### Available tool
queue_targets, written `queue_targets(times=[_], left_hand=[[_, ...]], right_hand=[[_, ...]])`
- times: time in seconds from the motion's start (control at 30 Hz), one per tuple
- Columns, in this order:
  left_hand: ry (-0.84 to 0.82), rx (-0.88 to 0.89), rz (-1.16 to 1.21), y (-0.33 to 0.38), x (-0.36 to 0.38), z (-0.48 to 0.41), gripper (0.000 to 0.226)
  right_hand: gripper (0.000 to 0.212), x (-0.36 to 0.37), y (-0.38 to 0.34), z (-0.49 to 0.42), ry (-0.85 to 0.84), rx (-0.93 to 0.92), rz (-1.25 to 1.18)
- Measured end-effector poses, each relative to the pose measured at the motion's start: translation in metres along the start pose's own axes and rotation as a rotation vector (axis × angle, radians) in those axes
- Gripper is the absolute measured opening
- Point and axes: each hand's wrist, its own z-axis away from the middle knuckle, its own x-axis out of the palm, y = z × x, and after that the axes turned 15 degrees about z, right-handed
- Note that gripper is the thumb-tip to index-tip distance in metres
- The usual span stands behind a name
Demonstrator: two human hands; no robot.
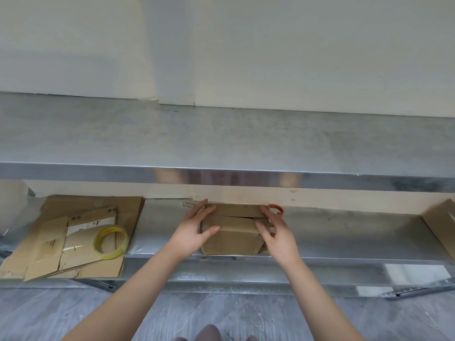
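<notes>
A small brown cardboard box (234, 232) sits on the lower metal shelf (344, 232), its top flaps closed with a crack between them. My left hand (197, 227) lies against the box's left side, fingers straight along the top edge and thumb on the front corner. My right hand (275, 232) is at the box's right side with fingers spread and slightly blurred; whether it touches the box is unclear. A pair of red-handled scissors (277, 209) lies behind the right hand, mostly hidden.
Flattened cardboard sheets (73, 230) lie at the shelf's left, with a roll of yellowish clear tape (110, 242) on them. Another cardboard piece (440, 222) leans at the far right. An upper metal shelf (221, 139) overhangs the work area. Grey floor lies below.
</notes>
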Motion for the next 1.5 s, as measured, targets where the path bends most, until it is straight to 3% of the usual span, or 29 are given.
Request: queue_targets(times=[0.27, 0.67, 1.0, 1.23, 1.5], left_hand=[[-0.05, 0.153, -0.427, 0.015, -0.007, 0.009, 0.059], [0.007, 0.251, -0.734, 0.034, -0.025, 0.034, 0.072], [0.043, 0.066, -0.87, -0.039, -0.134, 0.104, 0.074], [0.052, -0.097, -0.807, -0.128, -0.228, 0.134, 0.066], [-0.153, -0.003, -0.702, -0.165, -0.231, 0.118, 0.058]], right_hand=[[0.05, -0.013, -0.013, 0.007, 0.058, -0.114, 0.299], [0.049, -0.019, -0.063, 0.03, 0.157, -0.428, 0.625], [0.052, 0.078, -0.165, 0.052, 0.027, -0.717, 0.697], [0.053, 0.186, -0.204, 0.06, -0.14, -0.514, 0.604], [0.055, 0.25, -0.201, 0.062, -0.256, -0.2, 0.559]])
